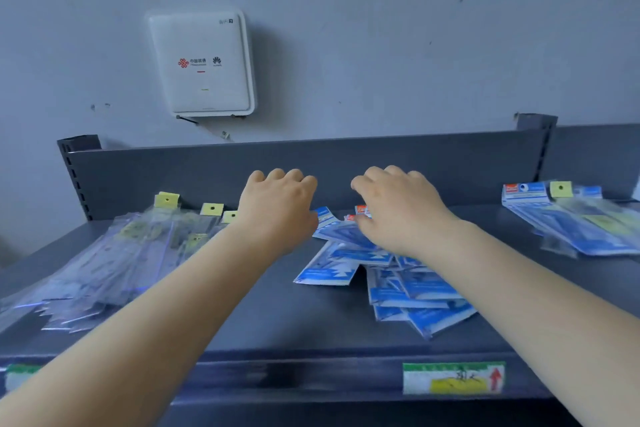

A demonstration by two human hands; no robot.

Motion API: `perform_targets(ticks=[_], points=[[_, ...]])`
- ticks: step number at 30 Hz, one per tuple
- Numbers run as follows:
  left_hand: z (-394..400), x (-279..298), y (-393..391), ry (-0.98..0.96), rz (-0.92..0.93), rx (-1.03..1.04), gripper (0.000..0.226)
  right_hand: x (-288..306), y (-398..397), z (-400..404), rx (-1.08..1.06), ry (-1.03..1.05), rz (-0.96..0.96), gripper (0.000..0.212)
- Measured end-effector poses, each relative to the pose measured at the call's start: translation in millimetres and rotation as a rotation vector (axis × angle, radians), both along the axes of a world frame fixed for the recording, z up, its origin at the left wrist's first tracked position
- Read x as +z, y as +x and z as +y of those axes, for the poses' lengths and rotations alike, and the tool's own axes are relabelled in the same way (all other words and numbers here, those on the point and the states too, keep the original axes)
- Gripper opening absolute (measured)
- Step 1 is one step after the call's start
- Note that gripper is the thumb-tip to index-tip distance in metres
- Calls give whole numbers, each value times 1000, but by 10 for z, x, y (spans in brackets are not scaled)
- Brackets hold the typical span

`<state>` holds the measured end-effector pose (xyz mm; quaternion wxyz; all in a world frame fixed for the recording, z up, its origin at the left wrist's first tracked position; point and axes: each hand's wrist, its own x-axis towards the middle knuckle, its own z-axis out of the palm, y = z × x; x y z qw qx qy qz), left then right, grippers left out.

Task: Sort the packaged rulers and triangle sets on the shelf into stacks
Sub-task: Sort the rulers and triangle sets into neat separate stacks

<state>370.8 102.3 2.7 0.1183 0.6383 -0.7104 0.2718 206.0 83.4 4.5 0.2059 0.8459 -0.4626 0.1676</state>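
Hands curled, grip hidden: left hand [277, 208], right hand [398, 208] over glossy blue packets [408, 284] (flat, fanned); clear sleeves [114, 260] left.

On the shelf [311, 322], ruler packs [104, 260] are spread at left, triangle sets [408, 291] at centre, mixed packs [571, 218] at right.

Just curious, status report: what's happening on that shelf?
Both hands over the blue packets, grip unclear. Clear ruler packs piled left. Nothing in the way.

White router [202, 64] mounted on the grey wall [381, 28]; price label [453, 378] on the shelf's front edge
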Motion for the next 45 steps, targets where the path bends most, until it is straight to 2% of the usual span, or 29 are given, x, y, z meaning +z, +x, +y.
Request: perform_targets(ticks=[10,20,23,29,34,38,45], points=[[-265,-8,-1551,2,-54,-192,32,-93,-1503,-83,-149,27,-9,39],[-474,-236,-2862,98,-21,-279,47,-279,-2821,-145,-279,75,-14,43],[-514,-310,-3131,139,-19,-285,38,-366,-3154,-200,-303,116,-55,47],[-685,-387,-3539,274,-28,-297,40,-501,-3595,-385,-362,301,-196,51],[-894,-514,-3682,367,58,-288,45,-611,-3705,-587,-403,408,-329,44],[-1007,-621,-3666,445,86,-337,48,-639,-3764,-657,-450,472,-437,60],[-1083,-586,-3578,518,174,-410,41,-635,-3998,-760,-496,545,-690,65]])
